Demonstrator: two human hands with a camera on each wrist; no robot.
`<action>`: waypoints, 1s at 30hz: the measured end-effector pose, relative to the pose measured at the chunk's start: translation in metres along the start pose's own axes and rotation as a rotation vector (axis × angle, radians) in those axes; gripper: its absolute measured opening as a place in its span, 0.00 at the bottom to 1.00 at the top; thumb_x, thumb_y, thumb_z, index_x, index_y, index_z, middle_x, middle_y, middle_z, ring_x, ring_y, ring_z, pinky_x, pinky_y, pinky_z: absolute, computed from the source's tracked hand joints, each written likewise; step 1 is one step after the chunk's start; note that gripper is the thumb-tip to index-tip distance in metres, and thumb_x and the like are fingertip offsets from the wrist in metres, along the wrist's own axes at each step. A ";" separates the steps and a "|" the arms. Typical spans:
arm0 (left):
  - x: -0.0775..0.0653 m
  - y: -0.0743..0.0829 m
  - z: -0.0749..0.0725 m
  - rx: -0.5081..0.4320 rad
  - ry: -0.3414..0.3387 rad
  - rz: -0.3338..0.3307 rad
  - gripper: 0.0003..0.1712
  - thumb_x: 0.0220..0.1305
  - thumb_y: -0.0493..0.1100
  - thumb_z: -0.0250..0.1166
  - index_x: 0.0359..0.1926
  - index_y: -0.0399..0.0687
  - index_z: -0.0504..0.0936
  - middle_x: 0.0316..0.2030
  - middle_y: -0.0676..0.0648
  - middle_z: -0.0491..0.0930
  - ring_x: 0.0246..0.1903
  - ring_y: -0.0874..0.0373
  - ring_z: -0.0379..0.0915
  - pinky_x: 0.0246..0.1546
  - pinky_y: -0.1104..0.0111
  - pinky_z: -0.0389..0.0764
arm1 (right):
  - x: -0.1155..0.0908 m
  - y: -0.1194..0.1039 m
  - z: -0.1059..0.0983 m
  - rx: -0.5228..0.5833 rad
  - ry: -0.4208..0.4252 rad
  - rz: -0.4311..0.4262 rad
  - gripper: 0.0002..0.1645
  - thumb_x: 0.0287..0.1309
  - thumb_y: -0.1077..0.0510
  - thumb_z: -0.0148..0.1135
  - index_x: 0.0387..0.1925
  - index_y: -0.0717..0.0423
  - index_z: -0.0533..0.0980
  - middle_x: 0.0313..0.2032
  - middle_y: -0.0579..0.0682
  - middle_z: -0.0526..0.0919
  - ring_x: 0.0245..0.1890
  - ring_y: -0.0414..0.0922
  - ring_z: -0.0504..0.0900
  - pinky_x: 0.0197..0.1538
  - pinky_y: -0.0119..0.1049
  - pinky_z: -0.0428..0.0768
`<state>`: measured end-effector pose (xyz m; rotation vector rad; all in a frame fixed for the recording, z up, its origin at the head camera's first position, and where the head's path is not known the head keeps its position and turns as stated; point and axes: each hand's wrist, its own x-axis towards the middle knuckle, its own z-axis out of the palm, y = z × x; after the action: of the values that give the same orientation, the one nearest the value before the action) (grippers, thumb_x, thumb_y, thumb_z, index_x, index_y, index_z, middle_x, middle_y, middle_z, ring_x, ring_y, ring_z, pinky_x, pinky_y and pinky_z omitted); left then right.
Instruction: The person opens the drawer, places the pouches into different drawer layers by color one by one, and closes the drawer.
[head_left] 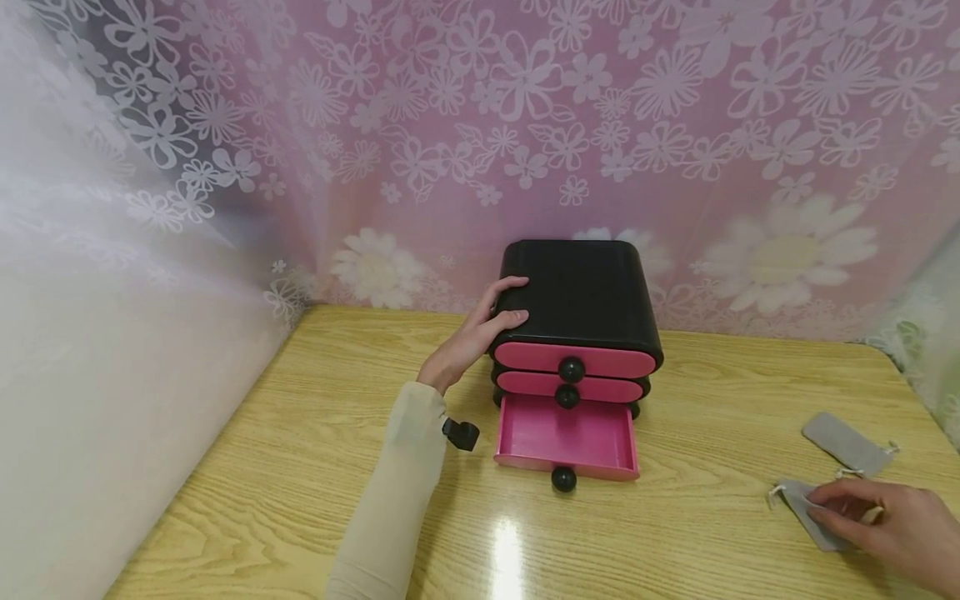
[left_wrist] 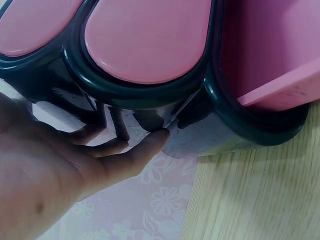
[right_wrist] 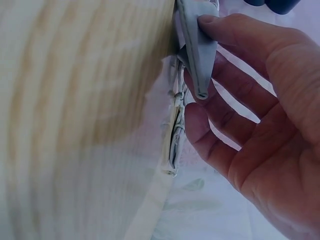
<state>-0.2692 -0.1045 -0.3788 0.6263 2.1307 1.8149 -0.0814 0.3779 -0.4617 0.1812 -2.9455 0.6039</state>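
Note:
A black mini drawer unit (head_left: pixel 577 292) with pink drawer fronts stands on the table, its bottom drawer (head_left: pixel 566 467) pulled out and showing a bare pink inside. My left hand (head_left: pixel 480 329) rests on the unit's left side, two digits lying over the top edge. In the left wrist view, the other fingers (left_wrist: pixel 145 147) press against the glossy black side. At the right, my right hand (head_left: pixel 892 521) pinches a small grey drawstring pouch (head_left: pixel 813 517) between thumb and fingers. The pouch (right_wrist: pixel 200 55) looks folded up in the right wrist view. Another grey pouch (head_left: pixel 847 442) lies just behind it.
The unit's upper two drawers are closed, each with a round black knob (head_left: pixel 572 369). The open drawer's knob (head_left: pixel 564 479) sticks out toward the front. A flowered curtain (head_left: pixel 465 167) hangs behind the wood-grain table (head_left: pixel 675 533).

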 end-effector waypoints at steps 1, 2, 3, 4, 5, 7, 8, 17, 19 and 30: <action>0.000 0.000 0.000 0.004 0.001 0.000 0.28 0.75 0.56 0.56 0.70 0.85 0.62 0.78 0.63 0.49 0.76 0.56 0.54 0.75 0.45 0.58 | 0.000 0.000 0.000 0.000 0.008 -0.013 0.14 0.42 0.67 0.79 0.27 0.46 0.84 0.20 0.25 0.75 0.19 0.22 0.70 0.22 0.28 0.71; 0.000 0.001 0.000 0.008 0.002 0.000 0.28 0.75 0.56 0.56 0.70 0.85 0.62 0.78 0.63 0.48 0.77 0.56 0.52 0.75 0.45 0.58 | 0.001 0.000 -0.001 -0.002 0.017 -0.029 0.15 0.41 0.67 0.80 0.27 0.46 0.84 0.20 0.24 0.75 0.19 0.22 0.70 0.21 0.28 0.71; 0.000 0.001 0.000 0.010 0.003 0.000 0.28 0.75 0.56 0.56 0.70 0.85 0.61 0.78 0.63 0.47 0.77 0.56 0.51 0.75 0.44 0.57 | 0.001 -0.001 -0.001 -0.003 0.023 -0.039 0.15 0.41 0.67 0.80 0.27 0.45 0.84 0.20 0.24 0.75 0.19 0.22 0.70 0.21 0.28 0.71; 0.000 0.001 0.000 0.011 0.004 0.001 0.28 0.75 0.56 0.56 0.70 0.85 0.61 0.78 0.63 0.47 0.77 0.56 0.51 0.75 0.44 0.57 | 0.001 -0.001 -0.001 -0.005 0.034 -0.053 0.16 0.40 0.67 0.80 0.26 0.45 0.84 0.20 0.23 0.75 0.19 0.22 0.70 0.21 0.28 0.71; 0.000 0.002 0.000 0.012 0.003 0.000 0.28 0.75 0.56 0.56 0.70 0.85 0.61 0.78 0.63 0.46 0.78 0.56 0.50 0.75 0.44 0.57 | 0.002 -0.001 -0.002 -0.007 0.043 -0.067 0.16 0.39 0.67 0.80 0.26 0.45 0.84 0.20 0.23 0.75 0.20 0.22 0.69 0.21 0.28 0.70; 0.000 0.002 0.000 0.012 0.002 -0.001 0.28 0.75 0.56 0.56 0.70 0.85 0.61 0.78 0.63 0.46 0.78 0.56 0.49 0.76 0.44 0.57 | 0.003 -0.002 -0.003 -0.009 0.053 -0.090 0.16 0.39 0.67 0.81 0.26 0.45 0.84 0.20 0.22 0.75 0.20 0.21 0.69 0.21 0.28 0.69; 0.000 0.003 0.000 0.011 0.001 -0.001 0.28 0.75 0.56 0.56 0.70 0.86 0.61 0.78 0.63 0.45 0.78 0.56 0.49 0.76 0.44 0.56 | 0.003 -0.003 -0.003 -0.011 0.056 -0.099 0.16 0.39 0.67 0.80 0.26 0.46 0.84 0.20 0.22 0.75 0.20 0.21 0.69 0.21 0.28 0.69; 0.001 0.003 0.000 0.013 0.002 -0.003 0.28 0.74 0.57 0.56 0.71 0.85 0.61 0.78 0.64 0.45 0.78 0.56 0.48 0.76 0.43 0.56 | 0.008 -0.007 -0.005 0.009 0.103 -0.208 0.18 0.34 0.69 0.81 0.27 0.46 0.85 0.23 0.21 0.76 0.21 0.21 0.70 0.22 0.19 0.67; 0.001 0.003 0.000 0.013 0.002 -0.004 0.28 0.74 0.58 0.56 0.71 0.84 0.61 0.78 0.63 0.46 0.78 0.55 0.49 0.76 0.43 0.56 | 0.008 -0.008 -0.005 0.021 0.109 -0.228 0.18 0.34 0.68 0.81 0.27 0.46 0.85 0.23 0.21 0.76 0.22 0.21 0.70 0.22 0.19 0.67; -0.001 0.002 0.000 0.001 0.001 -0.004 0.29 0.74 0.56 0.56 0.72 0.83 0.61 0.77 0.61 0.49 0.75 0.56 0.57 0.75 0.46 0.60 | 0.014 -0.023 -0.008 -0.003 0.118 -0.238 0.18 0.35 0.68 0.81 0.28 0.45 0.86 0.23 0.22 0.76 0.22 0.21 0.69 0.21 0.21 0.67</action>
<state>-0.2682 -0.1048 -0.3769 0.6211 2.1318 1.8125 -0.0911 0.3589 -0.4434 0.4702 -2.7557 0.5552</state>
